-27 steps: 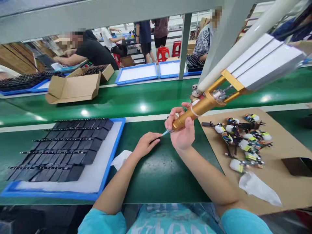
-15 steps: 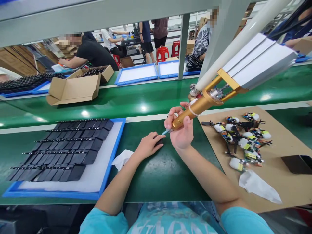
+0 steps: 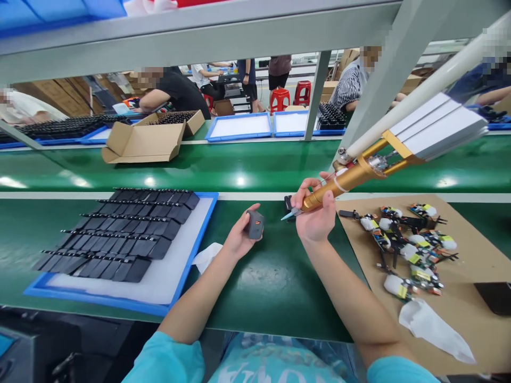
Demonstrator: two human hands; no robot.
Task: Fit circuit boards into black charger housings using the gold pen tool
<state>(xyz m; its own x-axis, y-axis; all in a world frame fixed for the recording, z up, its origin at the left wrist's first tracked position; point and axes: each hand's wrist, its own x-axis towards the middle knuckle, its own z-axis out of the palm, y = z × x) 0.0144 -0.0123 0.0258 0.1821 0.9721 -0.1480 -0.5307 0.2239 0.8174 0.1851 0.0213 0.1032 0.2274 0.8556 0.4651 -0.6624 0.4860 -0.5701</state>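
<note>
Above the green bench (image 3: 255, 287), the suspended gold tool (image 3: 339, 183) may swing under its own weight and drag its fine tip (image 3: 288, 215) off line, a likely cause of a scratch or slip. The right hand (image 3: 317, 218) is closed round the tool's barrel. The left hand (image 3: 239, 239) pinches the small grey part (image 3: 255, 224) between thumb and fingers, aloft just beside the tip, apart from it.

Glossy green belt (image 3: 259, 298), matt brown cardboard sheet (image 3: 471, 266), brushed gold metal tool (image 3: 343, 183).
</note>
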